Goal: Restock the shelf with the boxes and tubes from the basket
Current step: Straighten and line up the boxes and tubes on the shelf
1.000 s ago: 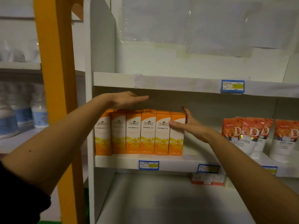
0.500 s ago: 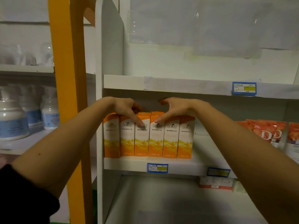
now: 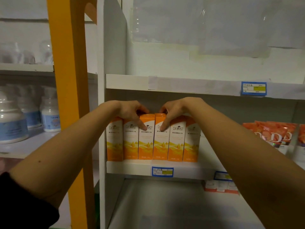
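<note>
Shop: price-tagged shelf (image 3: pixel 132 168), boxed stock (image 3: pixel 152 142)

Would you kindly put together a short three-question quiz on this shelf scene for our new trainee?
1. How many upright orange-and-white cardboard boxes stand in the front row on the white shelf?
2. True or false: the orange tubes stand left of that row.
3. Which box does the left hand thumb press: A) the first from the left, B) the third from the left, C) the last?

Key: 1) six; 2) false, they are to the right; 3) B. The right hand presses the fourth.
</note>
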Available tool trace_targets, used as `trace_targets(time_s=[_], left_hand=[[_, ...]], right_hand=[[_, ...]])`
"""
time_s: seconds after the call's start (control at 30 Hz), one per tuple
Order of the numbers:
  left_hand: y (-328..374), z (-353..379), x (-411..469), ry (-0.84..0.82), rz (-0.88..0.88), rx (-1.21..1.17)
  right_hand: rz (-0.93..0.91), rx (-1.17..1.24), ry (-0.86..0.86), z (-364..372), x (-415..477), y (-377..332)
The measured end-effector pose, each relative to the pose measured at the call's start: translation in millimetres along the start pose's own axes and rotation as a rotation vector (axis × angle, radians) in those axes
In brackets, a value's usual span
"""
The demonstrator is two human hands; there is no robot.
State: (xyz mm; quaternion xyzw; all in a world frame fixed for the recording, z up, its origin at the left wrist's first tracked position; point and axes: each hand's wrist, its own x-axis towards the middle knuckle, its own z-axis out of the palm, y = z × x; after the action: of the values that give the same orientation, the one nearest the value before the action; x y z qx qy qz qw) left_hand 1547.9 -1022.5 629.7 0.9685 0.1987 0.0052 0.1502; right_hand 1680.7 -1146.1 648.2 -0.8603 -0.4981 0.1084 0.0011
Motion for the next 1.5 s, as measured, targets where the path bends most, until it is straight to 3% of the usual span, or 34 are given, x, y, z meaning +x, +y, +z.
trace_targets(time_s=[0.83, 1.13, 1.33, 1.5], left_hand=[[4, 5, -1, 0.033, 0.026, -0.007], [-5, -7, -12, 0.064, -0.117, 0.017], [2, -24, -26, -0.028, -0.193, 0.255], [-4, -25, -21, -0.116, -0.224, 0.482]], right_hand=[[-0.009, 0.163, -0.133, 6, 9, 8], [-0.059, 0.093, -0.018, -3, -1, 33], [-0.016, -0.044, -0.097, -6, -11, 43], [-0.036, 0.025, -0.025, -2, -10, 46]])
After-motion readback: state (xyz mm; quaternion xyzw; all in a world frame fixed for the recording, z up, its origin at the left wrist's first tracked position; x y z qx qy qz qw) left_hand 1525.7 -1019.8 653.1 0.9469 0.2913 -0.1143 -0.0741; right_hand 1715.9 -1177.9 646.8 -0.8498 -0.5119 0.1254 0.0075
